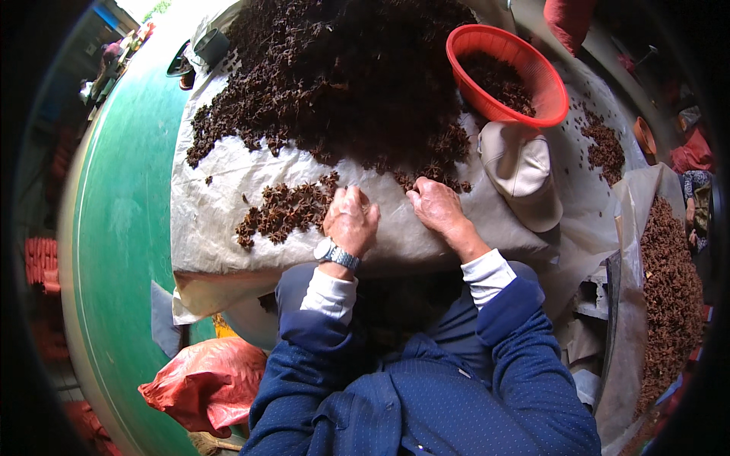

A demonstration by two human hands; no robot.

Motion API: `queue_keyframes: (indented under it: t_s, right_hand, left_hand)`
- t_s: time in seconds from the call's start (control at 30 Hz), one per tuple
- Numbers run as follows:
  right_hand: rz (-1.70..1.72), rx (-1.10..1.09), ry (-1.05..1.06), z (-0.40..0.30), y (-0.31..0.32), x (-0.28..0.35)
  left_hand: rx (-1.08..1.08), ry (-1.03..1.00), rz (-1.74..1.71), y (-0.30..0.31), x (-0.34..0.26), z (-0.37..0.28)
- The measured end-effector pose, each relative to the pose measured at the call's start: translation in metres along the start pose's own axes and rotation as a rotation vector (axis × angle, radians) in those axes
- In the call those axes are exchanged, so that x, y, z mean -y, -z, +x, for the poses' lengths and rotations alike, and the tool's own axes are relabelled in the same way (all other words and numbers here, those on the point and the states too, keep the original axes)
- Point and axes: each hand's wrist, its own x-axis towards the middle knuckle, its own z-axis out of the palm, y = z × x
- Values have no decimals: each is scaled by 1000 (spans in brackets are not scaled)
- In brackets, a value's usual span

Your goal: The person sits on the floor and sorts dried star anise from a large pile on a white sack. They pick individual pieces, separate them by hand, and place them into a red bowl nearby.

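Observation:
Before me a large heap of dried star anise (342, 74) lies on a pale plastic sheet (222, 194) over a table. My left hand (351, 216), with a metal wristwatch (336, 255) at the wrist, is at the right end of a smaller group of star anise (285, 211). Its fingers are bent and hide whatever lies under them. My right hand (439, 205) is at the heap's near edge, thumb and forefinger close together beside some pods (436, 172). Whether it pinches one cannot be made out.
A red plastic basket (547, 74) holding dark pieces stands at the upper right, with a beige cap (516, 165) below it. More star anise (670, 302) is heaped at far right, near a person's arm (690, 214). A red sack (211, 382) lies at lower left, beside the green floor (125, 228).

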Motion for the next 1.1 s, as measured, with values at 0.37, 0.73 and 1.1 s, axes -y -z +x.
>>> queue_keyframes:
  t_s: [0.37, 0.73, 1.1]
  right_hand:
    - [130, -26, -35, -10, 28, 2]
    - [223, -152, -115, -14, 53, -17]
    - [247, -208, -54, -21, 71, -16]
  left_hand:
    - [166, -96, -36, -24, 21, -10]
    - [-102, -148, 196, -25, 1, 11]
    - [-117, 57, 475, -15, 44, 38]
